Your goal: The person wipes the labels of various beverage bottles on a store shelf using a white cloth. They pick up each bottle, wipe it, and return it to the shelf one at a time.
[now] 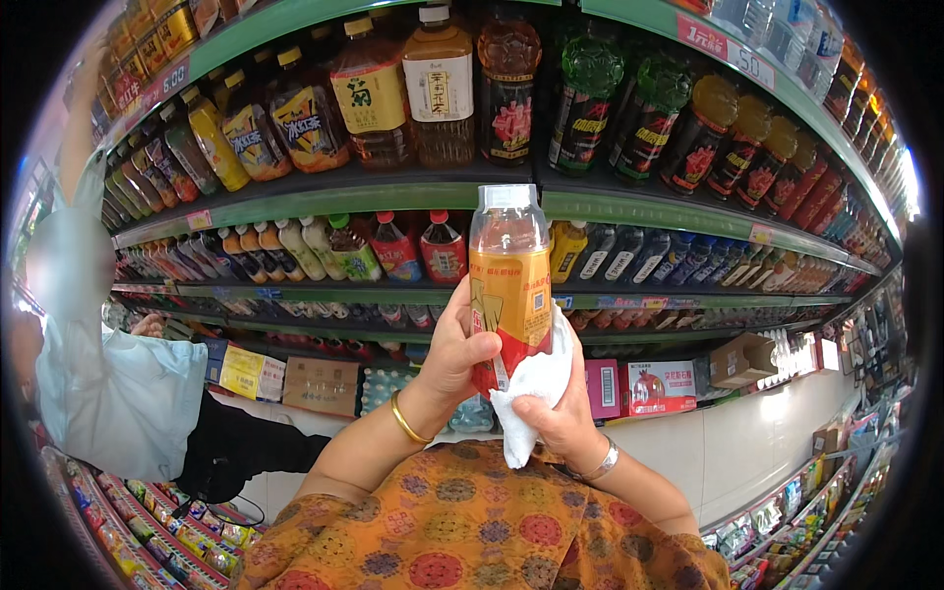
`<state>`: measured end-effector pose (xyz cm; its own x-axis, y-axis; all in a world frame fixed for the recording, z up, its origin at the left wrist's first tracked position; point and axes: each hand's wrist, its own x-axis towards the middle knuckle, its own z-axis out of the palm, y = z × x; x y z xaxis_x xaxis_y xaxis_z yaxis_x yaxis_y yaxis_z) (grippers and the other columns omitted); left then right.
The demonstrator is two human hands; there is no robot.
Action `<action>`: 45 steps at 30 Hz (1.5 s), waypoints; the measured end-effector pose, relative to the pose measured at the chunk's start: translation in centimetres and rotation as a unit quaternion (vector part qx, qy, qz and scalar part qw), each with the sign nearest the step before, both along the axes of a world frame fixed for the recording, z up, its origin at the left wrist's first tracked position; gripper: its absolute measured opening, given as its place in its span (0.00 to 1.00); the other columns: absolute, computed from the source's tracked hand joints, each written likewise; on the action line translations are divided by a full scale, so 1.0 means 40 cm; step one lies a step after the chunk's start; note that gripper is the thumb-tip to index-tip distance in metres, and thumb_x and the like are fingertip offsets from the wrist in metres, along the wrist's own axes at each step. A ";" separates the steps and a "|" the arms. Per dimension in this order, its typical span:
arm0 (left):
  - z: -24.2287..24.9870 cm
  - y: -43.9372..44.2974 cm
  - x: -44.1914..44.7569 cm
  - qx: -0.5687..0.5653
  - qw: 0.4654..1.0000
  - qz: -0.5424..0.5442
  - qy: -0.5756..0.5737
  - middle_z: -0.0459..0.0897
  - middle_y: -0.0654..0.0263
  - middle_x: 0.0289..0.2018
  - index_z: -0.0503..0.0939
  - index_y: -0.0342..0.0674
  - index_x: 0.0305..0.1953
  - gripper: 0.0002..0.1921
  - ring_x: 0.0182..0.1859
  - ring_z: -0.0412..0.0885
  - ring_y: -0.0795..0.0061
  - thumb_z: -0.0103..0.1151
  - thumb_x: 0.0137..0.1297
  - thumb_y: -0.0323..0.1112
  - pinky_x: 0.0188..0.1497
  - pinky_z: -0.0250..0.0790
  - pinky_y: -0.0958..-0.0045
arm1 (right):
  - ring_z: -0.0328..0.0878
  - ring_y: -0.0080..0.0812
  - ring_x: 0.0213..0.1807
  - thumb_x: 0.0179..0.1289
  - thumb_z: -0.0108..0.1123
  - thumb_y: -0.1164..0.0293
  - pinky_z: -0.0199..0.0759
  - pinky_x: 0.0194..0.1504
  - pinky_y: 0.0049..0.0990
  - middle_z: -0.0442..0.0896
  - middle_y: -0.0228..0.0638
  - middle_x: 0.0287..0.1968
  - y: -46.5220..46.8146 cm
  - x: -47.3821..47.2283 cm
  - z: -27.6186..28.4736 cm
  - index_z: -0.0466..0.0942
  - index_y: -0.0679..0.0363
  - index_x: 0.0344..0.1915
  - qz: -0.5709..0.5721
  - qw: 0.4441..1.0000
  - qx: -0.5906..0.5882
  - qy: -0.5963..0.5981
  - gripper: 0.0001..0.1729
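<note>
In front of my chest I hold a plastic drink bottle (509,295) upright, with a clear cap and an orange and red label that bears writing. My left hand (461,346) grips its left side, the thumb across the lower label. Against the bottle's lower right side, my right hand (557,413) presses a white cloth (532,376), gathered under the thumb. One corner of the cloth hangs below the bottle. The bottle's base is hidden by the cloth and my hands.
Ahead stand green-edged store shelves (413,199) packed with bottles. Cartons (322,385) and an open cardboard box (743,360) sit along the bottom. On the left a person in a light shirt (125,398) reaches up to a shelf. Snack racks (140,531) stand behind at both sides.
</note>
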<state>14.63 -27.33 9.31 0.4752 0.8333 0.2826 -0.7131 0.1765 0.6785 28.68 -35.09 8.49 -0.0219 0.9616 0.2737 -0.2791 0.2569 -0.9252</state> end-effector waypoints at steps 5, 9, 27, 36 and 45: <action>-0.017 -0.002 0.011 -0.008 1.000 0.004 -0.017 0.73 0.57 0.62 0.57 0.37 0.70 0.40 0.63 0.76 0.67 0.66 0.63 0.44 0.65 0.70 0.62 | 0.66 0.39 0.68 0.49 0.77 0.66 0.63 0.67 0.38 0.64 0.49 0.66 -0.006 0.004 0.024 0.46 0.68 0.74 -0.058 0.991 0.008 -0.122 0.61; 0.028 -0.020 0.024 -0.009 0.999 0.036 0.027 0.72 0.58 0.62 0.57 0.38 0.70 0.35 0.64 0.74 0.67 0.61 0.67 0.41 0.67 0.67 0.63 | 0.68 0.50 0.65 0.45 0.78 0.69 0.64 0.64 0.44 0.65 0.57 0.66 0.015 0.022 -0.005 0.53 0.67 0.72 -0.197 0.907 0.157 -0.339 0.57; -0.005 -0.026 0.022 -0.009 1.000 0.011 0.007 0.76 0.61 0.59 0.64 0.34 0.66 0.52 0.61 0.77 0.69 0.69 0.52 0.69 0.63 0.71 0.66 | 0.67 0.32 0.67 0.63 0.65 0.60 0.59 0.68 0.32 0.69 0.44 0.67 0.106 0.059 0.051 0.56 0.68 0.73 0.082 0.994 0.043 -0.053 0.46; -0.026 0.030 0.010 -0.116 0.979 -0.050 -0.157 0.80 0.55 0.53 0.68 0.38 0.62 0.45 0.54 0.82 0.61 0.45 0.62 0.77 0.56 0.79 0.57 | 0.71 0.46 0.64 0.44 0.84 0.65 0.66 0.65 0.41 0.70 0.51 0.65 0.043 0.036 -0.045 0.56 0.61 0.69 -0.154 0.897 0.247 -0.331 0.57; -0.019 0.021 0.029 -0.137 0.966 -0.096 -0.197 0.80 0.52 0.50 0.68 0.37 0.61 0.49 0.52 0.82 0.59 0.45 0.59 0.80 0.55 0.78 0.56 | 0.82 0.43 0.46 0.43 0.83 0.68 0.77 0.47 0.36 0.82 0.48 0.47 0.037 0.059 -0.018 0.72 0.61 0.55 -0.194 0.881 0.283 -0.327 0.39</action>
<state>15.77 -26.49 8.53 0.5293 0.8095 0.2540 -0.8425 0.4660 0.2703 31.02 -33.62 7.78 -0.0530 0.6459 0.7616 0.4764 0.6866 -0.5492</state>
